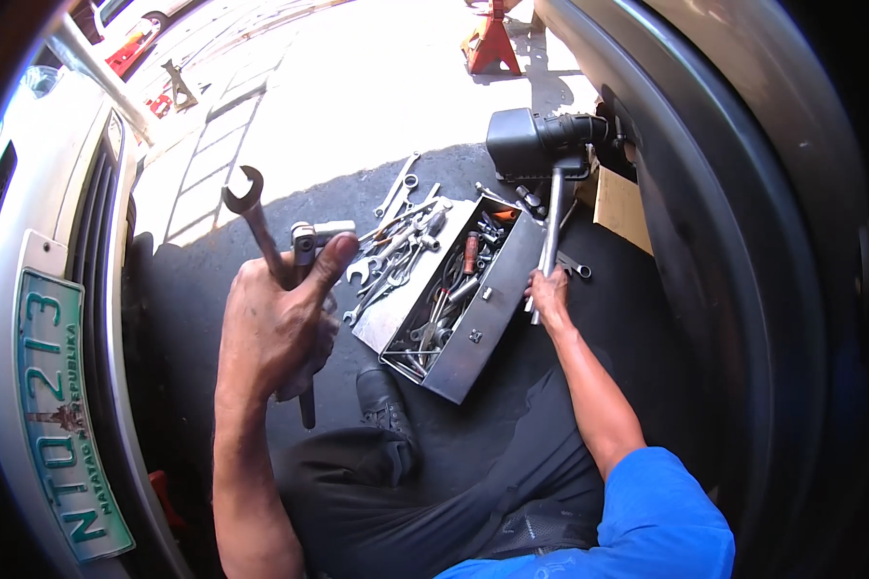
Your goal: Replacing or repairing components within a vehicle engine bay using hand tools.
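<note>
My left hand point(275, 323) is raised at left of centre, closed around an open-end wrench point(256, 222) and a jointed drive tool point(321, 241). My right hand point(548, 294) grips long metal bars point(554, 222) to the right of a long, open metal toolbox point(459, 362) full of tools, including an orange-handled screwdriver point(471, 253). Loose wrenches point(396, 193) and other hand tools lie on the pale sheet point(381, 320) beside the box. A black plastic housing with a ribbed hose point(517, 140) sits behind the top of the bars.
A silver car front point(0, 193) borders the left, a dark body panel point(743, 241) the right. A cardboard box point(623, 217) stands below the housing. An orange jack stand point(492, 48) is at the back. My legs and shoe point(381, 405) are on the dark floor.
</note>
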